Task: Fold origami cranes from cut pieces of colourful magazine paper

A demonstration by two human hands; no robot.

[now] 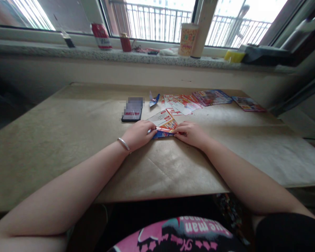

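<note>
A printed paper sheet (pixel 164 119), white and orange on its upper face, lies on the table between my hands. Its near edge is folded over and shows a blue strip. My left hand (pixel 140 133), with a silver bangle at the wrist, pinches the left end of that fold. At the right end, the fingers of my right hand (pixel 190 133) are closed on the same fold. Just beyond the sheet stands a small folded blue and white paper piece (pixel 154 99). A dark phone (pixel 132 110) lies behind my left hand.
Loose red and white leaflets (pixel 183 103) and a colourful stack (pixel 212 97) lie at the back of the beige table (pixel 68 140), another stack (pixel 249 104) farther right. The windowsill (pixel 152 60) holds a can (pixel 101 36), a red bottle (pixel 125 42) and a patterned cup (pixel 188 39).
</note>
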